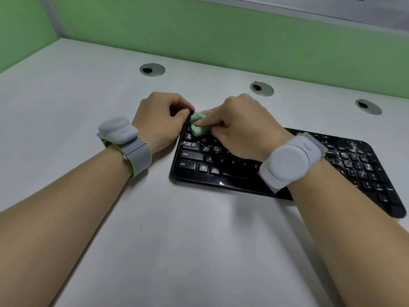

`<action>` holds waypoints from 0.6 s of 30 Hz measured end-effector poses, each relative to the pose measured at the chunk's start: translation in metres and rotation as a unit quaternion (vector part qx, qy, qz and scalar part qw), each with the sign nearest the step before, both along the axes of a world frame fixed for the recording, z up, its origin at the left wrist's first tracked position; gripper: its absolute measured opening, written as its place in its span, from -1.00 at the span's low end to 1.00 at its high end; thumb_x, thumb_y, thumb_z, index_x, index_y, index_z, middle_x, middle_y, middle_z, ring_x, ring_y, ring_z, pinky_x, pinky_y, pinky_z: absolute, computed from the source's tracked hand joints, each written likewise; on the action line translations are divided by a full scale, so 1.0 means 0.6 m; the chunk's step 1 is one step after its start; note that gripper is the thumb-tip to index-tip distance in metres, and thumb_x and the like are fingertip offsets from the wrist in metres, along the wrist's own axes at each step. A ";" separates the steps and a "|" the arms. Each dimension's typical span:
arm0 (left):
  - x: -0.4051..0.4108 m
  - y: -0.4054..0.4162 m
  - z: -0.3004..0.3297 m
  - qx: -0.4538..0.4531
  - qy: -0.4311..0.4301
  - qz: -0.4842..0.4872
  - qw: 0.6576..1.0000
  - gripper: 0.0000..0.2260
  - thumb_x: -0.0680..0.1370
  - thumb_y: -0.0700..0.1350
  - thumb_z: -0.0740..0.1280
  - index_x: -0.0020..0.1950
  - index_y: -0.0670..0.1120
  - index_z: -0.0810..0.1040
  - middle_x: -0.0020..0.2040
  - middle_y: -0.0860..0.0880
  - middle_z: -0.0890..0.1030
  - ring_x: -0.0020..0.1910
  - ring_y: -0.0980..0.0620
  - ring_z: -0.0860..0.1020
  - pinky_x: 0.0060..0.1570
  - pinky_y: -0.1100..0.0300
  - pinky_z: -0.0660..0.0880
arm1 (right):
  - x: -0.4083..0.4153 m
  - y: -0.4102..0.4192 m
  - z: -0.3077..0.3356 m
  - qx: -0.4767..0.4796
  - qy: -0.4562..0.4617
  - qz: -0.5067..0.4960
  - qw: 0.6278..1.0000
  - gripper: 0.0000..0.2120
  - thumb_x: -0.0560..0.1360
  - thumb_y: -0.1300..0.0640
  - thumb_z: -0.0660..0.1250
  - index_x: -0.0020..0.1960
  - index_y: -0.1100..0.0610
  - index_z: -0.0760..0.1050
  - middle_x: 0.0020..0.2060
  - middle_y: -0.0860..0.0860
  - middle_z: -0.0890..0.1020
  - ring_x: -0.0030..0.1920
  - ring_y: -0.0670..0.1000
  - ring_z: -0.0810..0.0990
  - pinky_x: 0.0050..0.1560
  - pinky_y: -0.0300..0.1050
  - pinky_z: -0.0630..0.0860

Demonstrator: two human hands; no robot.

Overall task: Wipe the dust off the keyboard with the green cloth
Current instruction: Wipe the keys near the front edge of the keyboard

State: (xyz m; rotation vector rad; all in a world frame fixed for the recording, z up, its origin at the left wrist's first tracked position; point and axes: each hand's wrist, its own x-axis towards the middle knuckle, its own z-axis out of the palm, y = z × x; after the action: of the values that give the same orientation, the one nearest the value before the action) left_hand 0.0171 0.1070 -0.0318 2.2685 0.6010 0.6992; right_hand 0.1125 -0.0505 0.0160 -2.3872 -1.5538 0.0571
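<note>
One keyboard (276,171), one green cloth (198,126) — right hand (241,125) pinches it, left hand (160,120) grips the keyboard's corner.

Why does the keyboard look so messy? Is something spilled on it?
Yes. White crumbs of dust are scattered over the black keyboard, thickest on the number keys at its right end and around Caps Lock. The right hand presses the green cloth at the far left corner.
</note>
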 end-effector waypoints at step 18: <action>0.000 -0.001 0.000 -0.004 0.002 0.003 1.000 -0.85 0.55 -0.13 0.37 -0.01 0.03 0.73 -0.18 0.08 0.70 -0.10 0.09 0.65 -0.03 0.30 0.45 | 0.040 -0.034 0.032 -0.038 -0.056 -0.075 0.995 -0.65 0.50 0.18 0.29 0.05 -0.25 0.68 0.09 -0.04 0.72 0.02 0.19 0.63 0.01 0.07 0.62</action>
State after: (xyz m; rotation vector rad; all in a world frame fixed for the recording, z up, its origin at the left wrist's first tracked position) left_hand 0.0173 0.1066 -0.0319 2.2616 0.6105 0.6944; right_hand 0.1367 -0.0709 0.0351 -2.5992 -1.4388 -0.0523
